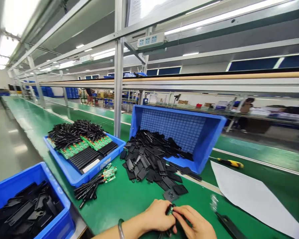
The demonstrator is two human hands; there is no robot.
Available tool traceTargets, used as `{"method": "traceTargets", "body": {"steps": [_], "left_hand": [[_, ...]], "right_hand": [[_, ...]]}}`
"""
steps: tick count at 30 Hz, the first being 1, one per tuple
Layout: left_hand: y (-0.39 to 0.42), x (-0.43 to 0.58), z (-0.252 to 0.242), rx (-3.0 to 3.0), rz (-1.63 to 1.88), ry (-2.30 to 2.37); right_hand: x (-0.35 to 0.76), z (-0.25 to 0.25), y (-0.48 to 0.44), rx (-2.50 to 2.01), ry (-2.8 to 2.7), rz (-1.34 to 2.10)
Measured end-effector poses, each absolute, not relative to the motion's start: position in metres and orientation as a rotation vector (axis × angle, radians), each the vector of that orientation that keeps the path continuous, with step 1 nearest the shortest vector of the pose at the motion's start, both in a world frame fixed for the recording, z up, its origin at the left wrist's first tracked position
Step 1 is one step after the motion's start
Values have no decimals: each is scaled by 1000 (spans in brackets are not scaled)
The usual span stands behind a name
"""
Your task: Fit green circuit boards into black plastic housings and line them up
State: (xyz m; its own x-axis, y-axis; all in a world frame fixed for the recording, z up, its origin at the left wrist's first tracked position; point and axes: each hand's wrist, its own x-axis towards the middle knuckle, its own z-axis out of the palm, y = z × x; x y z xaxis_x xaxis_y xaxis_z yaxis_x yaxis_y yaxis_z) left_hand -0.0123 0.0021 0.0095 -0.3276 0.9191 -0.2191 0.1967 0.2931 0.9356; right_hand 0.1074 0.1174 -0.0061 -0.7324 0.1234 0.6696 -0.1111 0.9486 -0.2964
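Grip: left hand (156, 216) and right hand (195, 223) are closed together on small green board (169, 210), bottom centre
Advice: board is probably best pinched by its edges and kept level

Only a green sliver of the board (169, 209) shows between the left hand (156, 217) and right hand (195, 225) that close on it, and the right hand is cut by the bottom edge. A shiny blur (213, 201) just right of the hands is too smeared to name. The near bin (62, 222) runs off the left and bottom edges, the paper (251, 196) off the lower right corner.
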Motion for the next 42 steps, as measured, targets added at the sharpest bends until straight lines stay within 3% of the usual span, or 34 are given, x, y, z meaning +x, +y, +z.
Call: {"method": "traceTargets", "body": {"steps": [8, 17, 20, 22, 26, 31, 36, 42], "left_hand": [[6, -14, 6, 1123, 1128, 1723], [8, -18, 2, 1185, 1103, 1669], [10, -22, 0, 1078, 1189, 1639], [10, -25, 1, 985, 1262, 1617], [10, -26, 6, 884, 1358, 1486], [7, -23, 12, 855, 1369, 1435], [6, -22, 12, 913, 1390, 1425], [5, -24, 13, 842, 1457, 1336]], "right_hand": [[104, 7, 105, -294, -2439, 589], [101, 20, 94, -323, -2655, 264], [102, 31, 101, -355, -2715, 423], [104, 39, 121, -545, -2723, 474], [111, 46, 184, -1114, -2676, 262], [118, 38, 238, -1387, -2631, 164], [103, 37, 236, -1312, -2615, 176], [67, 28, 199, -874, -2714, 463]]}}
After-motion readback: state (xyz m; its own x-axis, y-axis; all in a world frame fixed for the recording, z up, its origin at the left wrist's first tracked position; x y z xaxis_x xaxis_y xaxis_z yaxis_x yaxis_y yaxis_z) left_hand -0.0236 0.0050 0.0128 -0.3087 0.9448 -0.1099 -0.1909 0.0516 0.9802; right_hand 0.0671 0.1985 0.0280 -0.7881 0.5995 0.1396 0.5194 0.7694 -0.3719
